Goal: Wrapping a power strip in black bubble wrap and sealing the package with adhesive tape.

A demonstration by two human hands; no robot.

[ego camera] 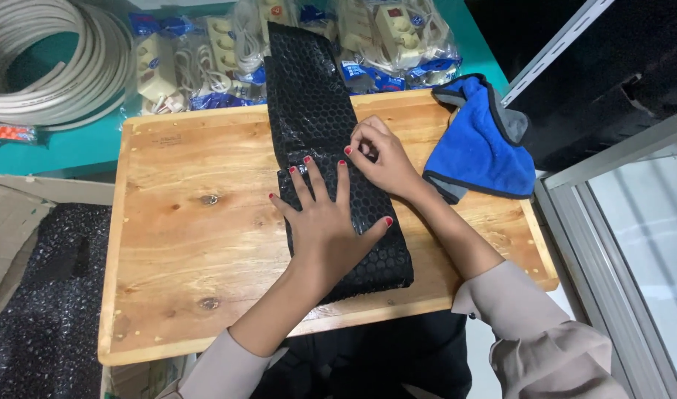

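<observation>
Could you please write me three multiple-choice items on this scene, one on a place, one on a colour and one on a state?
1. Where does the blue cloth lie?
A. at the right end of the wooden board
B. in the cardboard box
C. on the cable coil

2. What colour is the bubble wrap under the hands?
A. white
B. black
C. green

3. How is the left hand placed?
A. clenched in a fist
B. lifted clear of the board
C. flat, fingers spread, pressing on the wrapped bundle

Answers: 1 A, as the cloth sits crumpled on the board's right end beside the right hand. 2 B, as the wrap strip is black all along. 3 C, as the palm lies open on the bundle while the right hand pinches the wrap's edge.
</observation>
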